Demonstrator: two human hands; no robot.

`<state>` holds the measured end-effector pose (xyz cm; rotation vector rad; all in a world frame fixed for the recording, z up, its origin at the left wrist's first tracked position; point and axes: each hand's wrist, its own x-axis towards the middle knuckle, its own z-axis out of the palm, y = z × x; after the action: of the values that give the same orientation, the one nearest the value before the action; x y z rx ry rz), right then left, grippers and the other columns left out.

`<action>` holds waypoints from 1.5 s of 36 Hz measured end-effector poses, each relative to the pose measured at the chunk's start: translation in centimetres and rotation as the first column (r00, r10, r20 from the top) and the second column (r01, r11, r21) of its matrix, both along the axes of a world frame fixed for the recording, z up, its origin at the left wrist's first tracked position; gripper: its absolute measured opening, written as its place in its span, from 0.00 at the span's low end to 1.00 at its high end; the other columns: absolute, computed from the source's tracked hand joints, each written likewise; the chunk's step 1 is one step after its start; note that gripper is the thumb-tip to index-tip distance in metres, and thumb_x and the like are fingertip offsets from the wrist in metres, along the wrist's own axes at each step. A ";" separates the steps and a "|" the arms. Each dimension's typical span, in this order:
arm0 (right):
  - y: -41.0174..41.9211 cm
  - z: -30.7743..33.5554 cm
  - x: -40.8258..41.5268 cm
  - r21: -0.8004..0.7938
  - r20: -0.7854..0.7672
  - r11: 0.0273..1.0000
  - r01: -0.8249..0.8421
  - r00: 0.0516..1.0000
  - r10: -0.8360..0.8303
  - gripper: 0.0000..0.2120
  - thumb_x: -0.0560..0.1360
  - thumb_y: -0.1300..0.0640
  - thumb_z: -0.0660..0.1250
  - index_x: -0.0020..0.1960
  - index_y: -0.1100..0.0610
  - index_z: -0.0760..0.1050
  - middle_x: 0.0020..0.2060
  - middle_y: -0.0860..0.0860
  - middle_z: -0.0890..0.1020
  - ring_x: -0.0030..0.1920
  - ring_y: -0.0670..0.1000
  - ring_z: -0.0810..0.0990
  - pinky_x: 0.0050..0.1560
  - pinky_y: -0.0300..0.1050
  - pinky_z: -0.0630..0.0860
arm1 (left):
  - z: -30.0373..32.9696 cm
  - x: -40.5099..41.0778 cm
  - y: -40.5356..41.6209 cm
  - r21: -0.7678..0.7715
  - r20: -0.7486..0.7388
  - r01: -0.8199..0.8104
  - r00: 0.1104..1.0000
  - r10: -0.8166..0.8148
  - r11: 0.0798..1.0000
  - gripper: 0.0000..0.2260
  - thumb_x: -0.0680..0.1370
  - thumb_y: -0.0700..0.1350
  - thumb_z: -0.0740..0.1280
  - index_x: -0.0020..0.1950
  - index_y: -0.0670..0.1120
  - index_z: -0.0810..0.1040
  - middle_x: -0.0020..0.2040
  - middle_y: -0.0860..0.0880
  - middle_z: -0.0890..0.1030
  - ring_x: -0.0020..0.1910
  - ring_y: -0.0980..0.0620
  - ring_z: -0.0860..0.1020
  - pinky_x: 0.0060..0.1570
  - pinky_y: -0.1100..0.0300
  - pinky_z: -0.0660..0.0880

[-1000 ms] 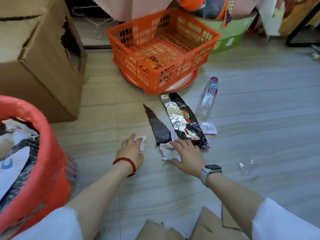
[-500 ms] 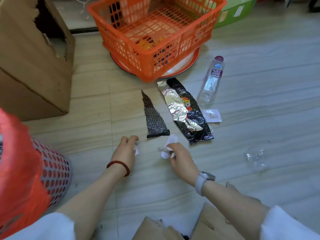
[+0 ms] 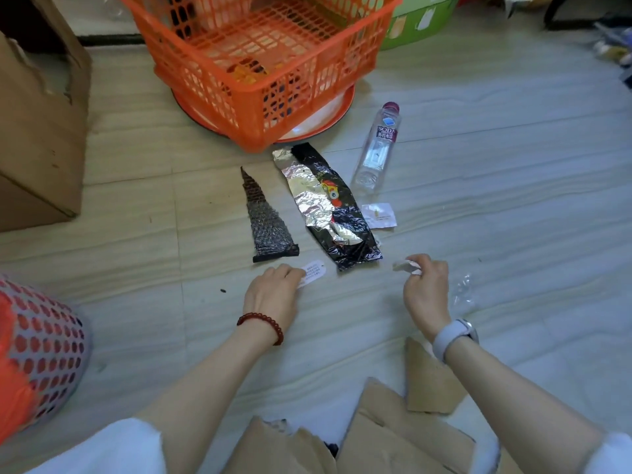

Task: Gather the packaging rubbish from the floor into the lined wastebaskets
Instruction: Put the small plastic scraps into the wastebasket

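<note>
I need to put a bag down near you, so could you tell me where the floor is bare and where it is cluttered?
Bare floor lies between the cardboard box and the black mesh strip, and right of the water bottle. It is crowded in the middle, around the foil wrapper, the left hand and the right hand, and at the bottom with torn cardboard.

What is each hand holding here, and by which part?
The right hand pinches a crumpled white scrap by one end. The left hand grips a white printed slip by its near end.
</note>
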<state>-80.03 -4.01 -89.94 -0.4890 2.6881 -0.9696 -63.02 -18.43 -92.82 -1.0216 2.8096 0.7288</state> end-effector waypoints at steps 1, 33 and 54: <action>0.8 0.1 -0.9 0.013 -0.018 0.999 0.042 0.999 -0.042 0.17 0.73 0.73 0.53 0.57 0.67 0.74 0.58 0.68 0.68 0.54 0.61 0.72 0.51 0.34 0.62 | -0.3 -0.6 0.4 -0.012 0.027 -0.006 1.000 0.006 1.000 0.19 0.78 0.42 0.57 0.69 0.49 0.66 0.64 0.48 0.71 0.61 0.46 0.69 0.55 0.55 0.67; -4.8 6.7 4.5 -0.183 0.081 0.907 -0.379 0.914 0.398 0.08 0.75 0.65 0.60 0.53 0.57 0.70 0.38 0.51 0.75 0.34 0.47 0.71 0.31 0.36 0.65 | 9.7 1.7 -3.8 0.010 -0.446 -0.140 0.886 0.129 0.990 0.09 0.73 0.34 0.62 0.51 0.43 0.71 0.49 0.47 0.73 0.43 0.45 0.73 0.41 0.53 0.72; -24.0 21.1 31.8 -0.662 -0.005 0.298 -0.688 0.401 0.916 0.16 0.75 0.67 0.63 0.55 0.48 0.74 0.49 0.49 0.75 0.46 0.37 0.73 0.47 0.24 0.67 | 22.7 30.9 -13.4 -0.299 -0.289 -0.667 0.745 0.602 0.682 0.26 0.68 0.53 0.60 0.66 0.53 0.71 0.62 0.46 0.73 0.62 0.43 0.69 0.61 0.43 0.67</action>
<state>-48.28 -28.00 -68.84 -1.4612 1.3015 -1.2791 -32.08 -31.87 -70.10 -2.1837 2.7622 0.2764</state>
